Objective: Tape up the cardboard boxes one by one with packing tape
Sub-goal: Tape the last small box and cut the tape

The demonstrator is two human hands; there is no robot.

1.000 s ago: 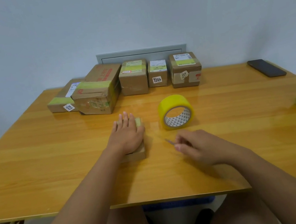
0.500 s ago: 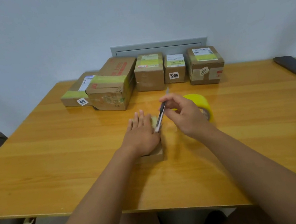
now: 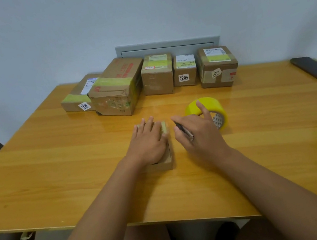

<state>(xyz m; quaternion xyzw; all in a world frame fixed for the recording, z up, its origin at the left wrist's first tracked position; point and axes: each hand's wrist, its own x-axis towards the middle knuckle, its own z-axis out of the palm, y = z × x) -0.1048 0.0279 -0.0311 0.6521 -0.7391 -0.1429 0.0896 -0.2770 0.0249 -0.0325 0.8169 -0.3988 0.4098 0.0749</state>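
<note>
Table (image 3: pixel 55 157): glossy varnished wood grain. Boxes (image 3: pixel 157 78): matt brown cardboard, paper labels, shiny yellowish tape strips. Tape roll (image 3: pixel 211 104): glossy yellow plastic. Phone (image 3: pixel 314 67): smooth dark finish.

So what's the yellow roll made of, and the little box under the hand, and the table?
Tape roll: looks like glossy yellow plastic tape wound on a core; the core looks like printed cardboard, though I can't be sure.
Small box: plain brown cardboard, matte, with a greenish strip of tape at its far end.
Table: wood or wood-look laminate; grain lines show and the top is shiny.
</note>
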